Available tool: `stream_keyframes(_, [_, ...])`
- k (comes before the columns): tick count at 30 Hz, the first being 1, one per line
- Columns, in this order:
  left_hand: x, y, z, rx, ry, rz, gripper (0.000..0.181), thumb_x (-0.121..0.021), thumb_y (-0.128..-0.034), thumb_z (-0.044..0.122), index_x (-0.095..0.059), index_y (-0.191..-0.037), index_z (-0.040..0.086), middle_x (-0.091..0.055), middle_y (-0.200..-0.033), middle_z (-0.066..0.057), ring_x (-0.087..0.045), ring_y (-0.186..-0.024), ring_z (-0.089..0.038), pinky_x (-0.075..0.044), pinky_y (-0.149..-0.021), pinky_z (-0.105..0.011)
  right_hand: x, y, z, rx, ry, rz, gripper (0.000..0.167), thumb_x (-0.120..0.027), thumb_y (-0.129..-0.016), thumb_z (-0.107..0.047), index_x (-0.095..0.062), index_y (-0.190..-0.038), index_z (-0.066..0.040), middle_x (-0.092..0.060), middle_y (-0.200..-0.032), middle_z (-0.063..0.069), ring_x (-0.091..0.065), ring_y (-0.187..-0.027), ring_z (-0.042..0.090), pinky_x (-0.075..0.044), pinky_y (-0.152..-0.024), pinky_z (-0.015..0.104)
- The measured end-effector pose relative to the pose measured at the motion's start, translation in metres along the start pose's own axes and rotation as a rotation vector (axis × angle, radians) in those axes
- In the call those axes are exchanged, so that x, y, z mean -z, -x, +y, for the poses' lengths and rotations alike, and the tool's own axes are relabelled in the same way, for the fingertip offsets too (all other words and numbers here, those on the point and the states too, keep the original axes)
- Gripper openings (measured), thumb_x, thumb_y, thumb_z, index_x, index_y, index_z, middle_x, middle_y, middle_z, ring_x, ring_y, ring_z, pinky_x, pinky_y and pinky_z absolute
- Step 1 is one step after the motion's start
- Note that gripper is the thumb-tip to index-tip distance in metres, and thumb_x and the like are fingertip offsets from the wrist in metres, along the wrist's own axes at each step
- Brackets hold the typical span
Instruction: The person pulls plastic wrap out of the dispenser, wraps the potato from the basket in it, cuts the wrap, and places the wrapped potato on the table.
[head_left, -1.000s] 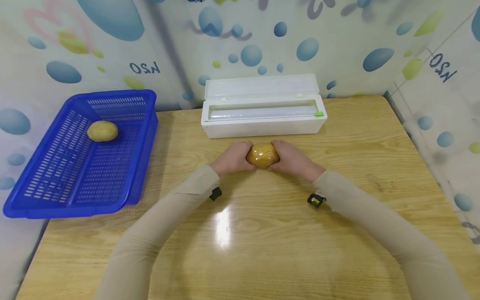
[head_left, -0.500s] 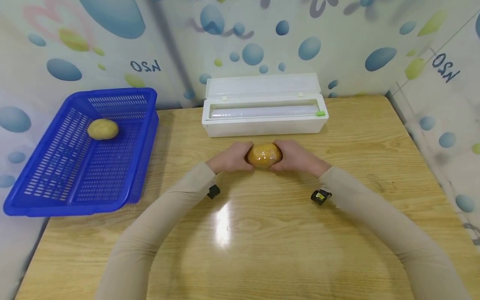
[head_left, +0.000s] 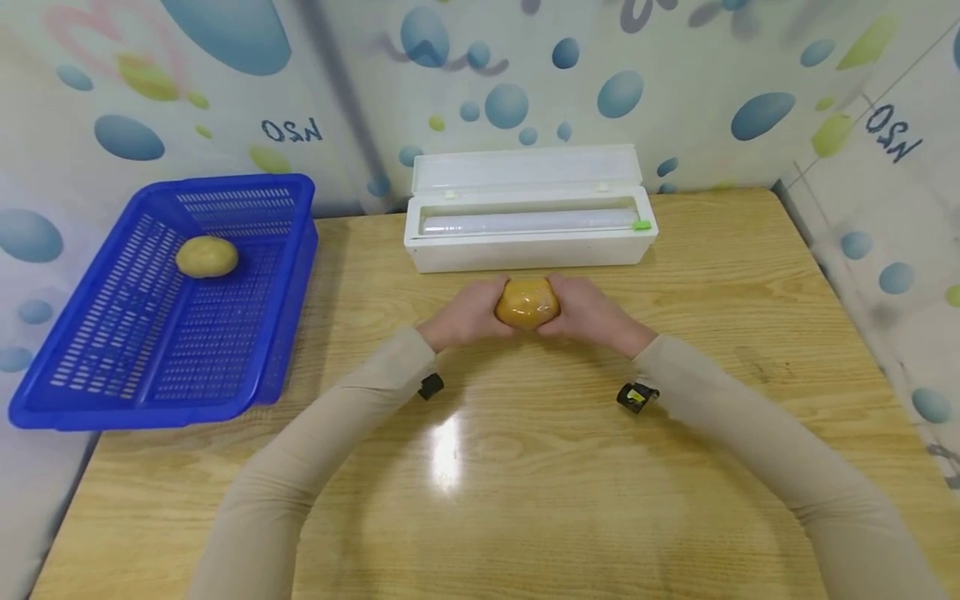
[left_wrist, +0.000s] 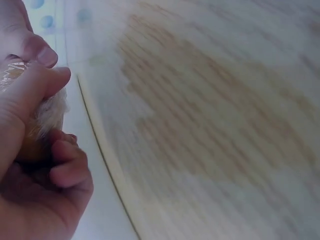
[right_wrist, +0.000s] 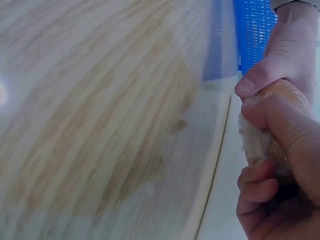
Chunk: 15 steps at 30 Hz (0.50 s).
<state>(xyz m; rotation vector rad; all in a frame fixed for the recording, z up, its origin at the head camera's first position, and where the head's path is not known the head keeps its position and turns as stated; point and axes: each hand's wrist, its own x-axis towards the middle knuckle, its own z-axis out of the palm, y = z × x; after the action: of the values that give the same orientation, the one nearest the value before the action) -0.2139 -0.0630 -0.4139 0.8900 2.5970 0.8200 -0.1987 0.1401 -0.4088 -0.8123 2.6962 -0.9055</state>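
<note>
Between the two hands, in the middle of the head view, is a yellow-brown potato (head_left: 528,303) wrapped in shiny cling film. My left hand (head_left: 471,315) grips its left end and my right hand (head_left: 588,312) its right end. Both wrist views show curled fingers, with the thumbs close together on the wrapped surface. Bunched cling film (left_wrist: 52,110) pokes out beside the thumb in the left wrist view. Loose film (right_wrist: 254,135) also shows under the thumb in the right wrist view. Fingers and palms hide much of the potato.
Just beyond the hands stands a white cling film box (head_left: 531,252), lid raised, a roll (head_left: 528,222) inside and a green slider (head_left: 641,225) at its right. At left, a blue basket (head_left: 262,367) holds an unwrapped potato (head_left: 207,257). A patterned wall (head_left: 495,50) rises behind the wooden table (head_left: 525,500).
Both hands keep hold of the wrapped potato. They spread slightly, then came closer again, and the potato has shifted a little toward the box. The glints on its film have changed.
</note>
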Motion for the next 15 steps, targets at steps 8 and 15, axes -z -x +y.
stream_keyframes(8, [0.0014,-0.0013,0.0046,0.016,-0.085,0.052,0.044,-0.085,-0.0678,0.015,-0.057,-0.099,0.001,-0.061,-0.086,-0.006,-0.057,-0.076,-0.019,-0.048,-0.069,-0.032,-0.0003,0.0014,-0.0037,-0.034,-0.028,0.022,0.050,-0.080,-0.070,-0.003,-0.052,-0.110,0.008,-0.062,-0.096,0.017,-0.059,-0.086,0.029,-0.049,-0.078,0.044])
stream_keyframes(15, [0.0005,0.0011,0.0073,0.031,-0.195,0.074,0.048,-0.086,-0.0681,0.019,-0.057,-0.102,0.001,-0.062,-0.087,-0.007,-0.059,-0.077,-0.021,-0.050,-0.068,-0.033,-0.0037,0.0049,-0.0028,-0.025,-0.007,0.027,0.072,-0.085,-0.070,-0.011,-0.044,-0.125,0.010,-0.058,-0.113,0.022,-0.057,-0.100,0.034,-0.046,-0.088,0.047])
